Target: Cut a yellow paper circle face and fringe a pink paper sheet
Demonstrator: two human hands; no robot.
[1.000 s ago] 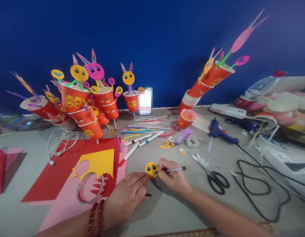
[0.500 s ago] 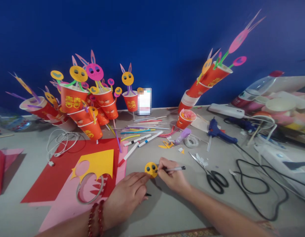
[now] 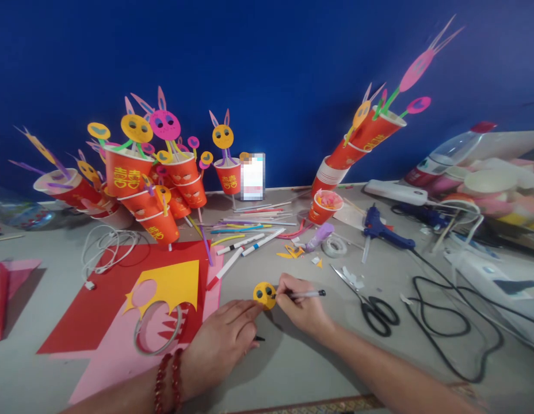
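Note:
A round yellow paper face (image 3: 264,295) with two dark eyes lies on the grey table. My left hand (image 3: 230,330) presses its fingertips on the disc's lower left edge, fingers together and partly curled. A short black tip (image 3: 259,338) pokes out from under that hand; the rest of it is hidden. In a writing grip, my right hand (image 3: 302,305) is closed around a grey pen (image 3: 308,294) with a black end. Its point is at the disc's right side, beside an eye. The heel of this hand rests on the table.
To the left are red paper (image 3: 72,322), cut yellow paper (image 3: 176,282) and a tape roll (image 3: 140,339). Markers (image 3: 226,269) lie ahead. Scissors (image 3: 374,316), a blue glue gun (image 3: 385,233) and a black cord (image 3: 443,339) lie right. Decorated red cups (image 3: 129,175) stand behind.
The pen tip has stayed at the right part of the paper face, with hardly any shift. Both hands keep the same grip and place.

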